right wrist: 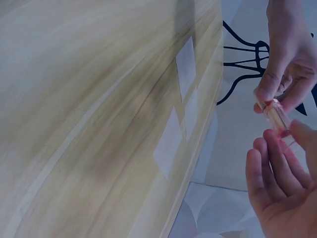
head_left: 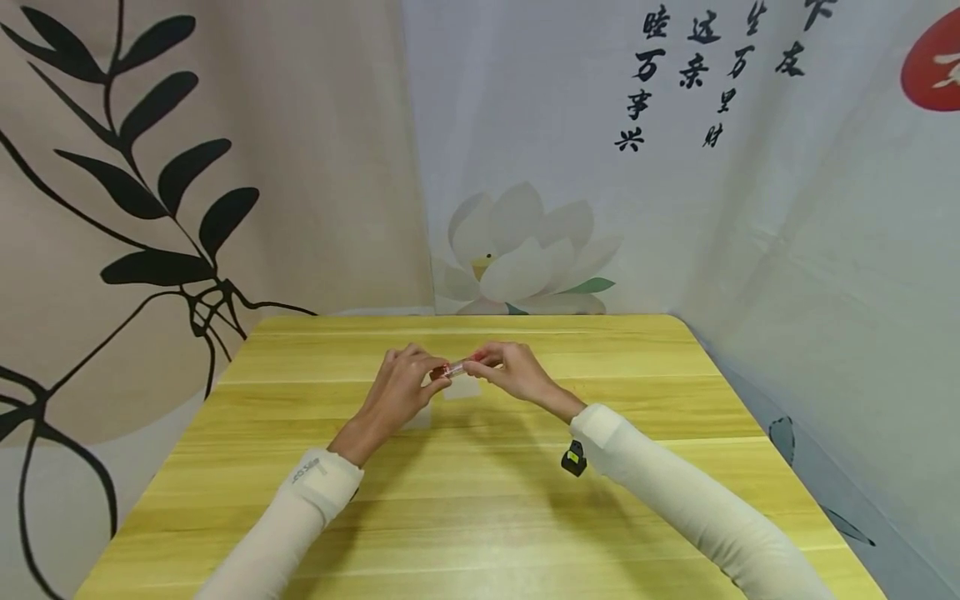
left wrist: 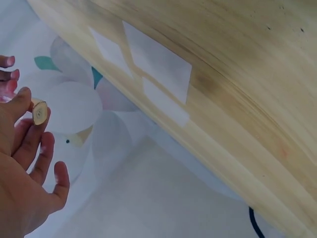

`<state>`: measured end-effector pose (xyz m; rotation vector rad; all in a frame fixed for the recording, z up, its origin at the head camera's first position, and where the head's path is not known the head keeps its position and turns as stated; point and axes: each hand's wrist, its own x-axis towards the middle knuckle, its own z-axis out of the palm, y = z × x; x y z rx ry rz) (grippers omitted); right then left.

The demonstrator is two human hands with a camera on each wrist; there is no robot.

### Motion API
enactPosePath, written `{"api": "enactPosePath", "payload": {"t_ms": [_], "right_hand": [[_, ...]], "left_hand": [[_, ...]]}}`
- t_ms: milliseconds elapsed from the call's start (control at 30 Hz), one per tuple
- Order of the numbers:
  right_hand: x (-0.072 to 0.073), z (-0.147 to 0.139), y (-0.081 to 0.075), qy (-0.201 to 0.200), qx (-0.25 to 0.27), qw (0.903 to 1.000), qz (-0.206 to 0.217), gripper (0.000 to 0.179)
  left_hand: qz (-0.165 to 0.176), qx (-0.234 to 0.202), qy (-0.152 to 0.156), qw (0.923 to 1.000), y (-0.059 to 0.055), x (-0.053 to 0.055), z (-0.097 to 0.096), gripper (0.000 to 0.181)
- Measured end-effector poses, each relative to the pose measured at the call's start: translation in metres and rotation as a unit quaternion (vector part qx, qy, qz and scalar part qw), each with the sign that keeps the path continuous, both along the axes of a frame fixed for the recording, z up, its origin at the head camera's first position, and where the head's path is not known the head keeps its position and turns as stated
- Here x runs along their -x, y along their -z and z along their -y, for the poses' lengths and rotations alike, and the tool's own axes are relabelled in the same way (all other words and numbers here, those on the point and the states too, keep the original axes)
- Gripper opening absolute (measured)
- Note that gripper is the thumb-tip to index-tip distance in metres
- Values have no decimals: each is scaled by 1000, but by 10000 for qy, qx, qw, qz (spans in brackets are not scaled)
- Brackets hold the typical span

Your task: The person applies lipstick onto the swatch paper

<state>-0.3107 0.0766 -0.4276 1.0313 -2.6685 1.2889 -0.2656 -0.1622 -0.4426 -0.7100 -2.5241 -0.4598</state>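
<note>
A small clear tube (head_left: 457, 368) with reddish parts is held above the far part of the table, between both hands. My left hand (head_left: 401, 383) pinches its left end between thumb and fingers. In the left wrist view that end shows a round, tan, cork-like face (left wrist: 39, 113). From the other side my right hand (head_left: 513, 371) pinches the opposite end. The right wrist view shows the transparent body (right wrist: 277, 118) between the two sets of fingertips, with pinkish red at its ends. Fingers hide part of both ends.
White paper pieces (left wrist: 159, 58) lie flat on the wooden table (head_left: 487, 517), under and near the hands. A printed curtain (head_left: 330, 167) hangs behind the table's far edge. A small black device (head_left: 573, 458) sits at the right wrist.
</note>
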Motion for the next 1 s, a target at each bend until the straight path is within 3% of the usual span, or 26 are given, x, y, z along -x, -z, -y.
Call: {"api": "enactPosePath", "payload": {"t_ms": [167,1000], "right_hand": [[-2,-1,-3,4,-100,9999,-61,24],[-4,-1,-6,-131,0,9996,-233,30]], "left_hand": [[181,-60,-43,9998,1,-1,4,27],[162,-103,-33,9998,-1,-3,2,31]]}}
